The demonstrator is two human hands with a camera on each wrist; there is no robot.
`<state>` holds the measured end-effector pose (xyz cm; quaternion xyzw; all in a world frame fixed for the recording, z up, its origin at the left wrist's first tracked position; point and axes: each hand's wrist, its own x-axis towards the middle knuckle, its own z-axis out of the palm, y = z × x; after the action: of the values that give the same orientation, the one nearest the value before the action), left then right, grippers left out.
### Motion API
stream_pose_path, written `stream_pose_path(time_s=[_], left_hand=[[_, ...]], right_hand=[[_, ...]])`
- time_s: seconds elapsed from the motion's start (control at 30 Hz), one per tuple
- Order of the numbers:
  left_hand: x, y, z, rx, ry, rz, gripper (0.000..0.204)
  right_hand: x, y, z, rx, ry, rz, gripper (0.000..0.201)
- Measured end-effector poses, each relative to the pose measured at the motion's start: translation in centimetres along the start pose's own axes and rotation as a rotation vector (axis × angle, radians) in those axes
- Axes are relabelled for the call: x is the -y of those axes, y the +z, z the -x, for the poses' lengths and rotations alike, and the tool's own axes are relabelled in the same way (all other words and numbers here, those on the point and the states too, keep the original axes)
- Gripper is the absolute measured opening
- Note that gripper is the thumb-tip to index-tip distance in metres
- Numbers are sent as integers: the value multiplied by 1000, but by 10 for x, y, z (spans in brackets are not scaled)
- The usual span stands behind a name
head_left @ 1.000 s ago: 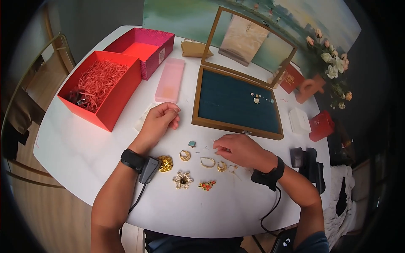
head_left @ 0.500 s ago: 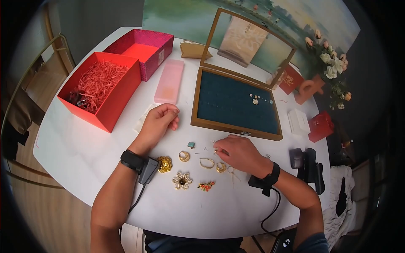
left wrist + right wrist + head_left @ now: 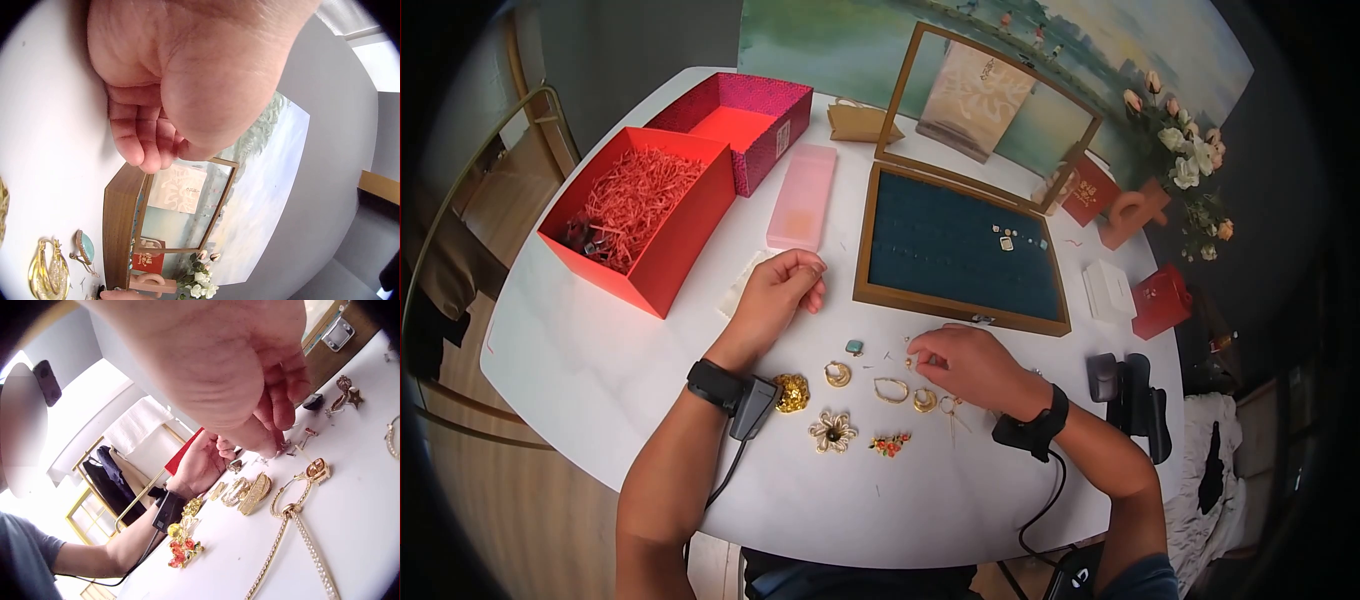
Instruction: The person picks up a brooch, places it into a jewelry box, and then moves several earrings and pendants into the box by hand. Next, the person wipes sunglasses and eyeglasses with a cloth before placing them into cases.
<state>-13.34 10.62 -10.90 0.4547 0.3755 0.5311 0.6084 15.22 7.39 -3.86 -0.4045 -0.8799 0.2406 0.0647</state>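
Observation:
My left hand rests on the table left of the wooden case, its fingers loosely curled and holding nothing. In the left wrist view this hand hangs over the white surface. The right hand is low over tiny studs in front of the case, fingers bent; in the right wrist view a small stud lies by the fingertips of that hand, and no firm grip shows. Around are a green-stone piece, gold hoops, an oval hoop, a flower brooch and a red-flowered brooch.
At the left stands a red box with shredded paper beside a magenta box. A pink case lies left of the wooden one, whose glazed lid is raised. White box, red bag and dark cases stand right.
The right hand has shifted slightly, and a small gold piece beside its fingertips now shows apart from them. The left hand has stayed in place.

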Motion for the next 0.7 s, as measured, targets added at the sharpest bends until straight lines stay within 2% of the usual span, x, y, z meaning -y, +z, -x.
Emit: stream_pose_path(time_s=[0.13, 0.27, 0.53, 0.63, 0.67, 0.7], left_hand=[[-2, 1, 1, -10, -4, -12, 14], [0, 0, 0, -13, -7, -11, 14], [-3, 3, 1, -27, -5, -49, 14], [-5, 4, 3, -34, -36, -25, 13], [-5, 4, 4, -35, -29, -27, 13], [-3, 5, 3, -27, -24, -26, 13]], right_hand=[[1, -3, 0, 14, -60, 30, 18], [2, -1, -1, -27, -12, -29, 17], [-11, 13, -2, -75, -104, -7, 15], [-10, -8, -6, -130, -82, -24, 15], [-19, -17, -9, -220, -64, -54, 15], [-23, -36, -16, -204, 57, -153, 15]])
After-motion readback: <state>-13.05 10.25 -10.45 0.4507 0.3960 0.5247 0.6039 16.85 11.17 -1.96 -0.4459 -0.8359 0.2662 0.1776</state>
